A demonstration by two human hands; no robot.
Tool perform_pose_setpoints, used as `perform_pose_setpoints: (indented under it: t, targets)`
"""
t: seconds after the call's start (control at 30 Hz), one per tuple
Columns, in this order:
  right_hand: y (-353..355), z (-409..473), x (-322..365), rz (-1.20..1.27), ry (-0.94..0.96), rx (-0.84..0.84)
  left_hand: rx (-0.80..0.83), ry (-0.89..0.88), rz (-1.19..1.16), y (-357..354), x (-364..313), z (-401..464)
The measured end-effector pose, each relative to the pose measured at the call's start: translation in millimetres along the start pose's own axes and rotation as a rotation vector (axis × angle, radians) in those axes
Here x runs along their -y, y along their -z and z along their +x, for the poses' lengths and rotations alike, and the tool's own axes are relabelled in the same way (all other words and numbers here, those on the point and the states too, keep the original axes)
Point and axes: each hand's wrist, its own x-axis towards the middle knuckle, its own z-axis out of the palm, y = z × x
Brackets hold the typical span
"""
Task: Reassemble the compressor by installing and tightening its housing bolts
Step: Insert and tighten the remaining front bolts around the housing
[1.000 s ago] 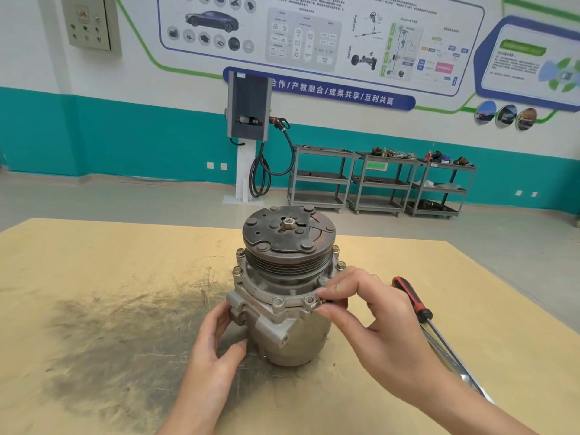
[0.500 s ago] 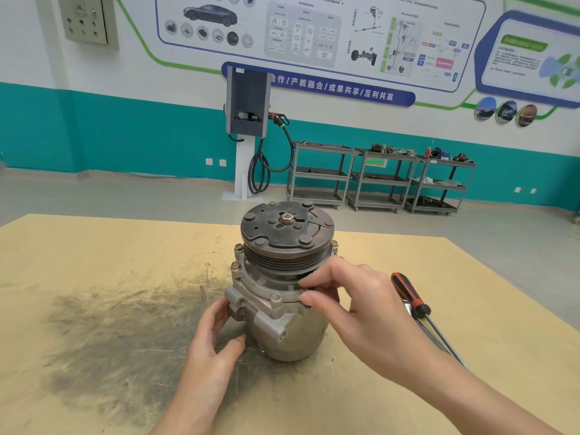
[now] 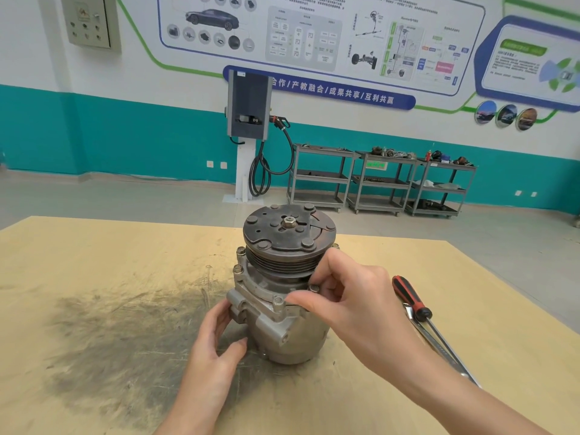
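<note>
A grey metal compressor (image 3: 284,335) stands upright on the wooden table (image 3: 94,262), its dark pulley and clutch plate (image 3: 288,233) on top. Several housing bolts stick up around its flange; one bolt (image 3: 278,301) shows at the front. My right hand (image 3: 354,309) reaches over the flange from the right, and its thumb and fingertips pinch a bolt head (image 3: 313,288) at the front right. My left hand (image 3: 216,343) holds the lower left side of the housing, thumb against its base.
A red-and-black screwdriver (image 3: 411,301) and a flat metal tool (image 3: 439,346) lie on the table right of the compressor, partly under my right forearm. A dark smudge covers the table to the left. Metal carts and a charging post stand far behind.
My right hand's fingers have shifted round the front-right bolt, twisting it. The left hand keeps its hold on the housing. The view has dipped slightly.
</note>
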Motion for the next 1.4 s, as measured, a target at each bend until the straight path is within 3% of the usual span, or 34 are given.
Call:
perform_pose_setpoints:
  t: [0.4, 0.5, 0.67, 1.03, 1.4]
  targets:
    - [9.7, -6.7, -14.5, 0.453, -0.147, 0.23, -0.009, 0.006, 0.008, 0.4, 2.8, 1.3]
    - [12.1, -1.4, -11.7, 0.441, -0.191, 0.255, -0.01, 0.008, 0.013, 0.4, 3.4, 2.3]
    - [1.8, -2.0, -3.0, 0.237, -0.171, 0.098, -0.022, -0.005, 0.013, 0.4, 2.5, 2.5]
    - [4.4, -11.0, -13.6, 0.56, -0.166, 0.098, -0.009, 0.008, 0.005, -0.3, -0.1, 0.2]
    - [2.6, -3.7, -10.6, 0.502, -0.174, 0.147, -0.024, -0.001, -0.013, -1.1, -0.3, -0.2]
